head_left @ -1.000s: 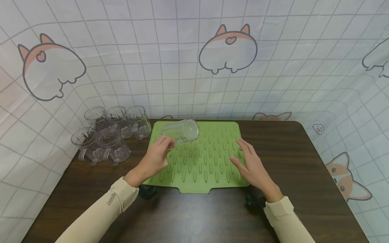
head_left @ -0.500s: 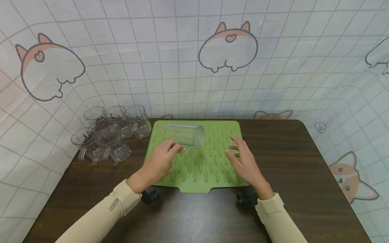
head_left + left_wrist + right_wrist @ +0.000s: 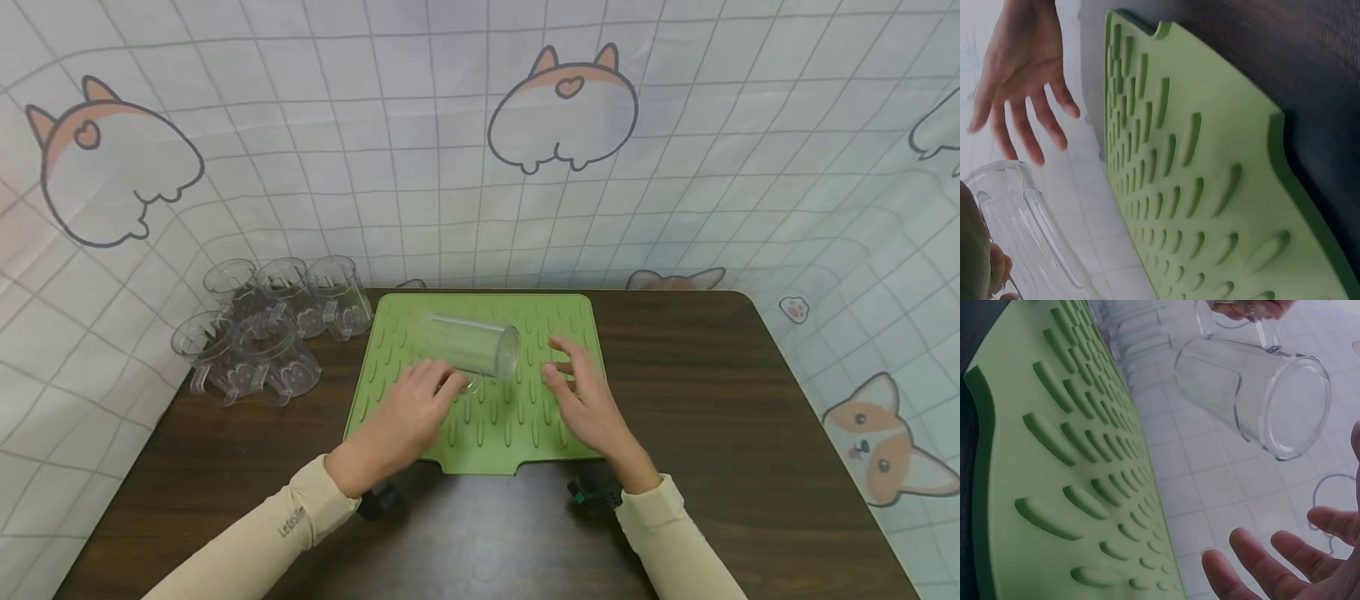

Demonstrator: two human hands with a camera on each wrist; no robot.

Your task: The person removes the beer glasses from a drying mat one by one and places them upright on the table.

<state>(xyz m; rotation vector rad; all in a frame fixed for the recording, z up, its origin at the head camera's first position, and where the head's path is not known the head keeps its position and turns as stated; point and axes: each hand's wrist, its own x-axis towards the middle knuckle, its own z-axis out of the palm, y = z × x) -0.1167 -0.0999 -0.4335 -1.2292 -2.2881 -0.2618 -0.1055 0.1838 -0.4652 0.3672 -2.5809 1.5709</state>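
Note:
A clear mug (image 3: 472, 346) is held sideways above the green ribbed mat (image 3: 480, 454), one end of it facing right. My left hand (image 3: 408, 412) grips the mug by its handle; the right wrist view shows those fingers curled round the handle (image 3: 1267, 331). To the right of the mug, my right hand (image 3: 592, 408) hovers over the mat's right side with fingers spread, apart from the mug. The left wrist view shows that right hand (image 3: 1025, 75) holding nothing, its fingers extended towards the mug (image 3: 1029, 231).
Several clear mugs (image 3: 288, 354) stand upright in a cluster on the dark wooden table (image 3: 690, 400), left of the mat. A white gridded cloth (image 3: 420, 167) with printed dog figures hangs behind the table and along both sides.
My left hand has carried the mug rightward and a little nearer, turning its free end slightly downward. My right hand has moved left towards the mug.

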